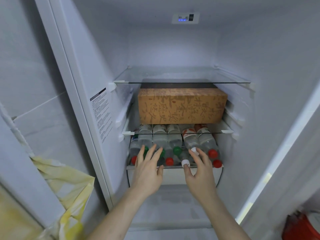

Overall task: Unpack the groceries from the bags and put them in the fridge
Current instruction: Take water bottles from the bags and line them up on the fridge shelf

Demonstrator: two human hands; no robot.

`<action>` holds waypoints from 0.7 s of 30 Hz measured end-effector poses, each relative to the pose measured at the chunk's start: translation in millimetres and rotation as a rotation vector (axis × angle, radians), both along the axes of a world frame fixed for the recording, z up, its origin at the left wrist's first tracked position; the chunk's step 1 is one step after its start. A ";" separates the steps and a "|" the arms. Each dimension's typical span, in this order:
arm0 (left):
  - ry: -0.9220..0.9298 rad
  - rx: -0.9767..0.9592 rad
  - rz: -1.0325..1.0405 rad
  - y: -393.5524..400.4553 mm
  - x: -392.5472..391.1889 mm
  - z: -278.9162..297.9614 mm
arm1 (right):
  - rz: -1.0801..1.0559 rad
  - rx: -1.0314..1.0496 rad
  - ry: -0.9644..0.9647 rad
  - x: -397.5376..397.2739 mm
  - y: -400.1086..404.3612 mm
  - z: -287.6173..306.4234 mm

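I see bottles point(174, 149) stacked in the fridge point(259, 84) drawer under the box point(181, 106), left hand point(147, 172) and right hand point(200, 175) reaching in, fingers spread, holding nothing, yellow bag point(69, 187) likely left.

Open fridge point(173, 49): brown box point(181, 106) at 12 o'clock, bottles point(174, 144) stacked beneath. Left hand point(147, 168) spread over caps; right hand point(199, 172) fingers touching white-capped bottle point(185, 162). Yellow bag point(69, 187) at 8 o'clock.

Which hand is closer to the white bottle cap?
Right. The right hand has its thumb beside the white bottle cap; the left hand is off to its left.
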State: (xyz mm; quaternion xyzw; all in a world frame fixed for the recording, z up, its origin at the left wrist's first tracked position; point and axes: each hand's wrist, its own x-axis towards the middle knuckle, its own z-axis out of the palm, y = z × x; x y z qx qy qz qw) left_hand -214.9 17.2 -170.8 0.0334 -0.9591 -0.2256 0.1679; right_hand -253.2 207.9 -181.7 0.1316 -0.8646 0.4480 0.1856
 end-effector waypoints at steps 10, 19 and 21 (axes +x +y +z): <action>0.108 0.169 0.024 9.1 100.0 -13.0 | 0.321 0.100 -0.230 55.3 -2.9 6.6; -0.134 0.091 0.324 12.9 262.2 -65.9 | 0.989 0.757 -0.542 97.4 -50.1 -2.4; -0.194 0.089 0.442 19.2 300.6 -71.5 | 1.118 0.776 -0.534 116.7 -66.1 -15.1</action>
